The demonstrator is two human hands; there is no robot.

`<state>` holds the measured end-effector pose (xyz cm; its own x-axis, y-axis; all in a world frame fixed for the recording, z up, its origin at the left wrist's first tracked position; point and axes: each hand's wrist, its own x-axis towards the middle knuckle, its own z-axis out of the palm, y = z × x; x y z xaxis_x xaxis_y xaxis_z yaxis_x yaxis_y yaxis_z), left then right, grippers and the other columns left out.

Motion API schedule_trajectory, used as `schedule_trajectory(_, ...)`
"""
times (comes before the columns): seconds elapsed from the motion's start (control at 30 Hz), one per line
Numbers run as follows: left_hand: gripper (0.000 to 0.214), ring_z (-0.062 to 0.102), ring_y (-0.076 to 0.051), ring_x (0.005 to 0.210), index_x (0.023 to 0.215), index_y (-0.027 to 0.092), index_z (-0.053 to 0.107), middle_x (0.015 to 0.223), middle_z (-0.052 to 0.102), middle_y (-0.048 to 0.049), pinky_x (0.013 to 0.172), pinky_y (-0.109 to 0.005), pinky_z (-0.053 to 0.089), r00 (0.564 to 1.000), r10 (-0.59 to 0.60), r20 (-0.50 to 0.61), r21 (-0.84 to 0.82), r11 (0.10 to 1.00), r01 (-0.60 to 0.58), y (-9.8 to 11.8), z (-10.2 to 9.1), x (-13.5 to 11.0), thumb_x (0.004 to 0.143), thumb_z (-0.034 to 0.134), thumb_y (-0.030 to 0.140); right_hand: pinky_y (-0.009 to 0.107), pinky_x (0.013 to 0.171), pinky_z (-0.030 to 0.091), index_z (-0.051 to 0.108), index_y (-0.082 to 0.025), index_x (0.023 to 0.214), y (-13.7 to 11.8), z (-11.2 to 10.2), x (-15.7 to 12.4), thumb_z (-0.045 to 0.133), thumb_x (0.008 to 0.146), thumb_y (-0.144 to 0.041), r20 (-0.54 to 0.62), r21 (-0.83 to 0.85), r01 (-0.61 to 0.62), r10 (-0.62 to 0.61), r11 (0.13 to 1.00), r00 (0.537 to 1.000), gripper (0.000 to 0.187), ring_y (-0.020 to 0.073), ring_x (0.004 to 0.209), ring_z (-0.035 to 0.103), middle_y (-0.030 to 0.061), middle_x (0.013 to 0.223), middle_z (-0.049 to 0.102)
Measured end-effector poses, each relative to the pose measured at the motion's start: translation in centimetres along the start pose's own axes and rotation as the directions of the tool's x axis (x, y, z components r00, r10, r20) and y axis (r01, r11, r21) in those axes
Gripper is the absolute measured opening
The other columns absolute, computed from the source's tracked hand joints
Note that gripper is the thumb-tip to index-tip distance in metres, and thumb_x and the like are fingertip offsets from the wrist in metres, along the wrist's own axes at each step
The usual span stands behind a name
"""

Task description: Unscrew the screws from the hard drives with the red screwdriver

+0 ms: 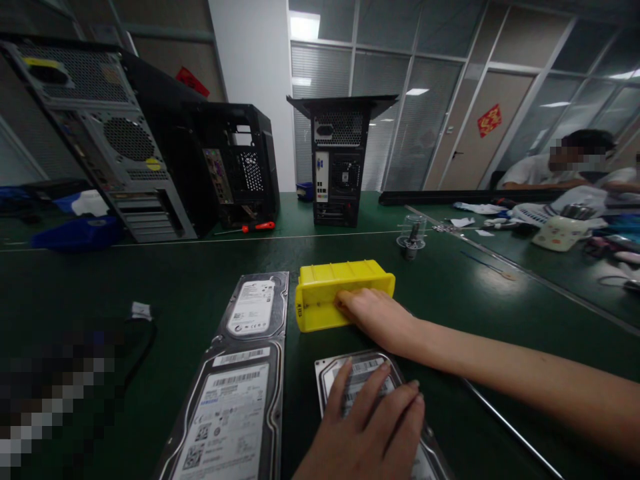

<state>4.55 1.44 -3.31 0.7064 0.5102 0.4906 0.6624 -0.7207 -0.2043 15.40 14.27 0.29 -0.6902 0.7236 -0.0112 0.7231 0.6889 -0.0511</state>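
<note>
Your right grip [380,317] is in the open mouth of the yellow parts bin [345,272], right of the frame's centre; its fingers are drawn together, but their tips are too hidden to tell if you are pinching anything. The bin's body lies up and to the left of that grip, long axis running across the frame, mouth towards you, so your right hand is the nearer. Your left grip [367,433] is spread over a hard drive [364,367] at the lower centre, just below the bin, long axis slanting from upper left to lower right.

Counted on the green table [465,293]: 1 yellow bin; 3 hard drives, 1 under your left grip and 2 end to end left of it, the lower a Samsung drive [230,413]; 3 computer cases [340,177] in the upper left and centre; 1 red-handled screwdriver [260,227].
</note>
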Motion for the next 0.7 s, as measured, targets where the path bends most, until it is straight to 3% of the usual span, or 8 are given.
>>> schedule_trajectory(0.43,0.035,0.046,-0.025,0.114,0.125,0.014,0.043,0.129,0.048,-0.0032,0.089,-0.045,0.044,0.999,0.007,0.037,-0.025,1.0,-0.006,-0.1,0.1,-0.3,0.092,0.033,0.013,0.03,0.079,0.049,0.05,-0.01,0.107,1.2,0.7,-0.7,0.044,0.086,-0.034,-0.017,0.006,0.064,-0.064,0.998,0.998,0.032,0.0108,0.088,0.055,0.0062,0.098,0.055)
schedule_trajectory(0.7,0.036,0.044,-0.026,0.117,0.124,0.011,0.044,0.127,0.05,-0.005,0.093,-0.04,0.043,0.999,0.001,0.039,-0.09,0.996,0.003,0.1,0.3,-0.2,0.09,0.034,0.011,0.03,0.078,0.049,0.051,-0.009,0.105,0.8,-0.3,-1.8,0.044,0.086,-0.034,-0.031,-0.024,0.036,-0.037,0.999,0.999,0.032,0.0104,0.087,0.055,0.0058,0.096,0.055)
